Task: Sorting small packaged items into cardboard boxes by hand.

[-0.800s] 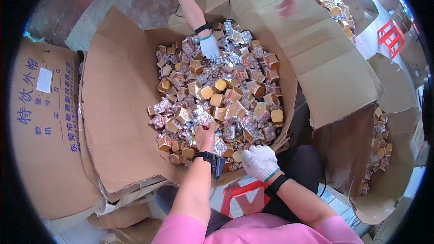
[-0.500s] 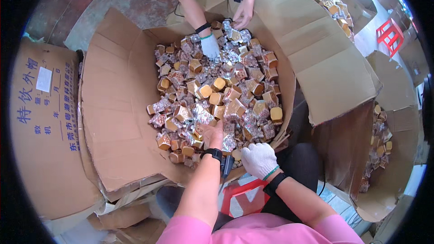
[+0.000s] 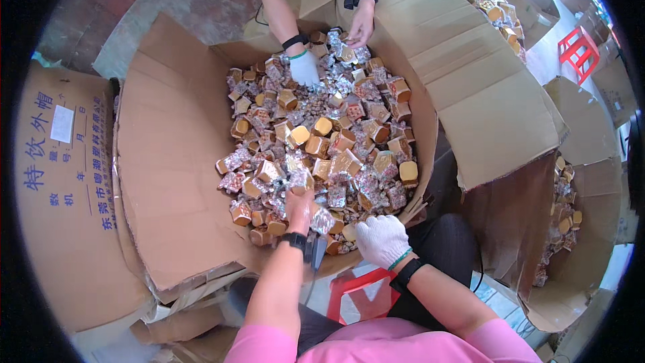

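Our left hand (image 3: 299,208) touches a shiny piece (image 3: 300,180) at its fingers, can't tell if pinching; right hand (image 3: 381,240) fisted. Box (image 3: 168,161) around left fingers well filled: plenty left, done count unclear.

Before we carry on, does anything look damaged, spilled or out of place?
The open carton looks ragged at its rim, just right of and beyond the gloved right hand: the cardboard edge there is uneven. No spill is apparent.
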A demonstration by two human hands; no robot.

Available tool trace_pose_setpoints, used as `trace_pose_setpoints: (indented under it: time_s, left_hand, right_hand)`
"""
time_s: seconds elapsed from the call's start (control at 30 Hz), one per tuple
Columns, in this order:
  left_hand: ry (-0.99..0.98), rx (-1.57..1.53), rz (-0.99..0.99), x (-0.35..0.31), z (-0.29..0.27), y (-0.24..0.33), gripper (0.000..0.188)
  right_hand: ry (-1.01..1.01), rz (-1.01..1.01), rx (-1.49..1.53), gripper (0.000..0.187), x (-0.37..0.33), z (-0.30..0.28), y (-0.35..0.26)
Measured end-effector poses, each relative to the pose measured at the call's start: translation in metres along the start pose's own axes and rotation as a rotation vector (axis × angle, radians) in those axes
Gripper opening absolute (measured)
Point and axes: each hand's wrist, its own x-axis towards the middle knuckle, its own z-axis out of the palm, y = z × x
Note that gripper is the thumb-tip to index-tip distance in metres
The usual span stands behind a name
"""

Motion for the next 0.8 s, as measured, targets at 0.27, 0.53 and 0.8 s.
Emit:
trace_pose_setpoints:
  time_s: [0.27, 0.53, 0.8]
  left_hand:
    - [-0.278, 0.174, 0.265, -0.066, -0.071, -0.014, 0.044]
    - [-0.315, 0.314, 0.647, -0.111, -0.105, -0.003, 0.041]
    - [-0.34, 0.391, 0.84, -0.134, -0.122, 0.015, 0.047]
  right_hand:
    - [-0.191, 0.256, 0.126, 0.023, 0.007, -0.011, -0.006]
    - [-0.329, 0.612, 1.052, 0.045, 0.024, -0.015, -0.019]
    - [-0.459, 0.688, 1.172, 0.036, 0.013, -0.036, -0.043]
